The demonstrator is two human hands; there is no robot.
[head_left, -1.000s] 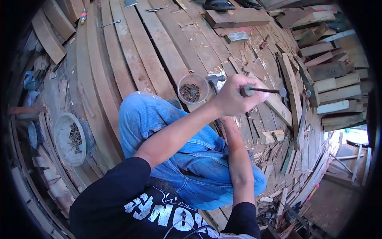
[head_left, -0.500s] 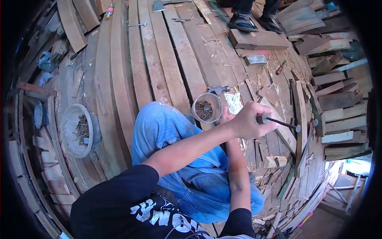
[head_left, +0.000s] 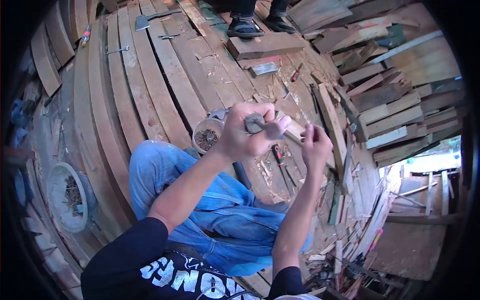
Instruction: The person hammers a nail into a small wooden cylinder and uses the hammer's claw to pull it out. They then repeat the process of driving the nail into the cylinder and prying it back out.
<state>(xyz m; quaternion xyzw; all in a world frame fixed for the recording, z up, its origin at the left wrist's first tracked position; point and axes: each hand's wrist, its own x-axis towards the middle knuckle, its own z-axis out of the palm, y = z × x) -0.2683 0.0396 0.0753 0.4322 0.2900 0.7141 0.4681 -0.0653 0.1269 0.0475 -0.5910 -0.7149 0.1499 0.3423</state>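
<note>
My left hand (head_left: 250, 132) is raised in front of my knees, its fingers wrapped round a large nail (head_left: 259, 122) with a grey lump on it; part of it is hidden in the grip. To the right and apart from it, my right hand (head_left: 316, 146) is held up with curled fingers, and whatever is in them cannot be made out. Behind my left wrist stands a clear plastic tub (head_left: 196, 131) with small rusty nails (head_left: 206, 139) in it. A hammer lies beside the tub, its dark handle (head_left: 241, 175) showing below my left hand.
Planks (head_left: 150, 85) form the floor. At the left stands a round basin (head_left: 52, 200) with nails. A red screwdriver (head_left: 297, 73), metal block (head_left: 264, 69), wrench (head_left: 118, 50) and hatchet (head_left: 142, 23) lie ahead. Another person's feet (head_left: 245, 27) are near a thick beam (head_left: 265, 46). Stacked wood (head_left: 395, 110) lines the right.
My left hand has moved left and up, turning the nail with its lump towards me. My right hand has come up from behind the left arm to the right. The view has swung right.
</note>
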